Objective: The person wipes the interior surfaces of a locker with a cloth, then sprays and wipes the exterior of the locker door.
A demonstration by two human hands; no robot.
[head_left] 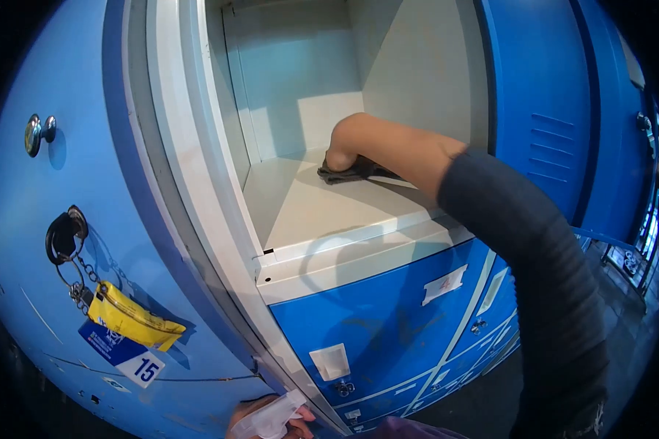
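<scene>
My right hand (346, 145) reaches into an open locker compartment (285, 212) and presses a dark cloth (335, 175) flat on its pale floor. Its fingers are closed on the cloth and partly hidden behind the wrist. At the bottom edge of the view, my left hand (243, 418) is wrapped around a spray bottle (274, 415), of which only the white trigger head shows. The bottle's body lies out of view. This hand is outside the compartment, low beside the locker frame.
An open blue locker door (44, 197) stands at the left, with a knob (34, 134) and keys hanging beside a yellow tag (135, 318) and a "15" tag (145, 371). Below the compartment are closed blue lockers (373, 322). More blue doors (545, 95) rise at the right.
</scene>
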